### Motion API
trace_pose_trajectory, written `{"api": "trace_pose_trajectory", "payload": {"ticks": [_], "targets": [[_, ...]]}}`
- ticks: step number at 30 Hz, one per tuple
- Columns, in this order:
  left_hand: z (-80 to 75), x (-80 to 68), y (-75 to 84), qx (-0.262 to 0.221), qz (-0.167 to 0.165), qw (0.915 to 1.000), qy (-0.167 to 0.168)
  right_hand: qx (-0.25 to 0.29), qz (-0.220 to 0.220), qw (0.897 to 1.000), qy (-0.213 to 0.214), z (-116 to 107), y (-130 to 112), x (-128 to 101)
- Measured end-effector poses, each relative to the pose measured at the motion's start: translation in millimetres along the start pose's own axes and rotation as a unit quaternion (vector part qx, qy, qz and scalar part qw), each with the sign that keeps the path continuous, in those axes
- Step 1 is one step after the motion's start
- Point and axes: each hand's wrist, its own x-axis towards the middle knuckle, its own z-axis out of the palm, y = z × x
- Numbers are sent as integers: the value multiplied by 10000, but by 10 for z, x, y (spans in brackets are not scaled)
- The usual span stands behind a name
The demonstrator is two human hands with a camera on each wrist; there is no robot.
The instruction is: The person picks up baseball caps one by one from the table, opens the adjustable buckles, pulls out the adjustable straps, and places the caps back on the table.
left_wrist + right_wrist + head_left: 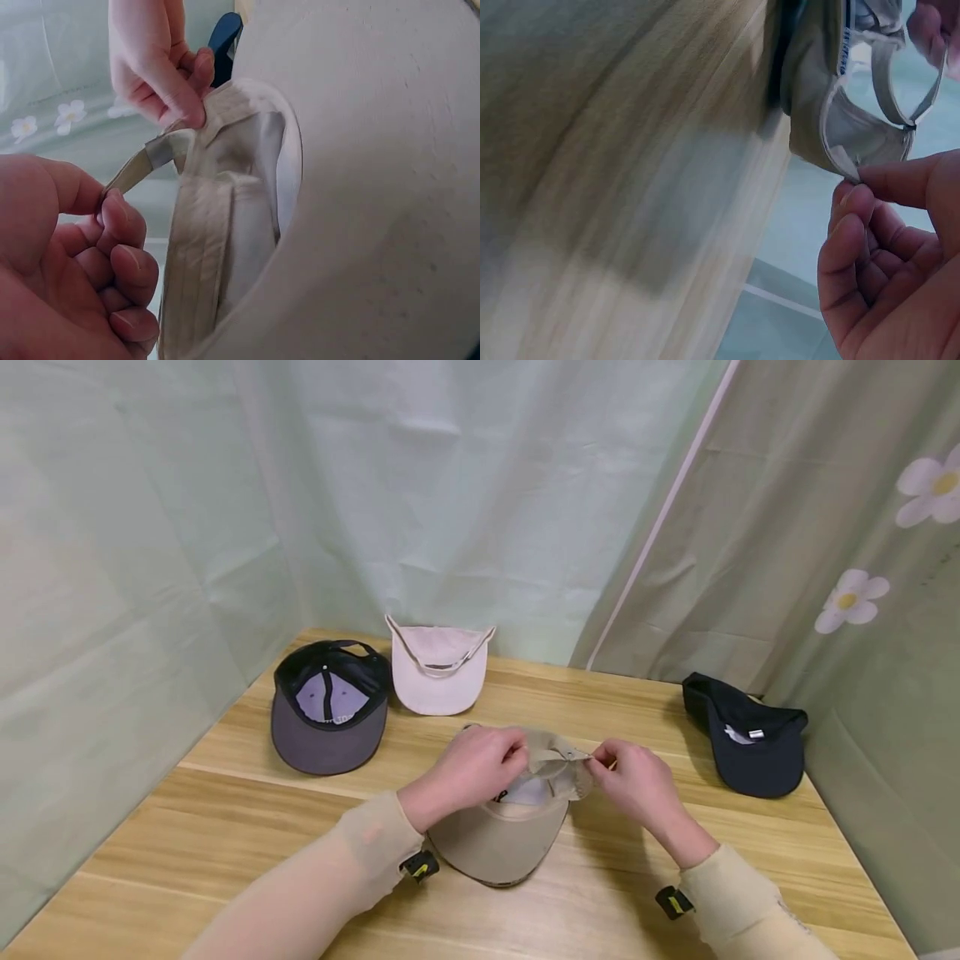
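A beige baseball cap (501,845) lies upside down at the middle of the table, brim toward me. My left hand (480,768) is at the cap's back left side. In the left wrist view its thumb and forefinger pinch the end of the narrow back strap (129,175), pulled out from the cap; a greyish clasp (159,151) sits along it. My right hand (637,783) pinches the cap's back edge on the other side of the strap opening. The right wrist view shows that thumb and forefinger on the fabric rim (845,166).
A dark cap with a grey brim (327,747) lies upside down at the back left. Beside it stands a pale pink cap (437,687). A navy cap (757,760) lies at the right edge of the wooden table (255,852). Curtains (450,510) enclose the table's back and sides.
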Motion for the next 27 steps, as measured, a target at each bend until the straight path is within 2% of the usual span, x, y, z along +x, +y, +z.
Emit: {"api": "trace_pose_trajectory", "payload": {"ticks": [6, 13, 20, 27], "targets": [[-11, 8, -2, -43, -87, 9998, -150, 201, 140, 9994, -253, 2, 34, -7], [-16, 6, 4, -95, -119, 9998, -145, 23, 124, 9998, -167, -11, 44, -22], [-12, 21, 14, -124, -133, 9998, -110, -308, -574, 9977, 199, 5, 23, -44], [-5, 43, 30, -184, -152, 9997, -97, -237, -1207, 9913, 463, 62, 1, -53]]}}
